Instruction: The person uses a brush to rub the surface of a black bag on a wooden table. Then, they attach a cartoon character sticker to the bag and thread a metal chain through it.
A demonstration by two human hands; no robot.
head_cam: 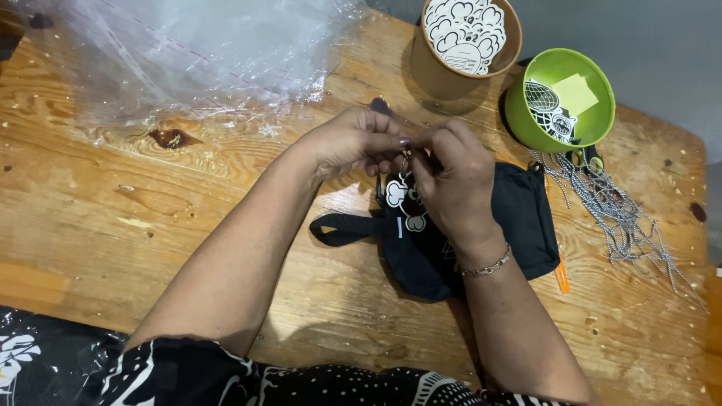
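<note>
Black pouch [519, 218] lies flat on the wooden table [90, 225], just right of centre, its wrist strap [342, 228] pointing toward 9 o'clock. A black-and-white die-cut tag [402, 197] hangs over the pouch's upper left corner, directly beneath the fingertips of both hands. The left hand [350, 141] enters from 7 o'clock and is closed in a pinch at the top of the tag. The right hand [451, 184], entering from 5 o'clock with a chain bracelet [487, 265] at the wrist, covers the middle of the pouch; its thumb and forefinger are likewise pinched together, meeting the left fingertips. What small fastener sits between the fingertips is too small to tell.

At 12 o'clock from the hands stands a brown paper cup [444, 71] filled with more die-cut tags [465, 30]. At 2 o'clock, just beside that cup, a lime-green bowl [526, 113] holds further tags and a pale yellow slip [575, 94]. A loose bundle of silver ball chains [617, 214] spreads from under the bowl toward 4 o'clock, touching the pouch's right edge. An orange item [562, 278], mostly hidden, shows at the pouch's lower right corner. Clear plastic bags [188, 53] lie crumpled at 10 o'clock, well apart from the hands.
</note>
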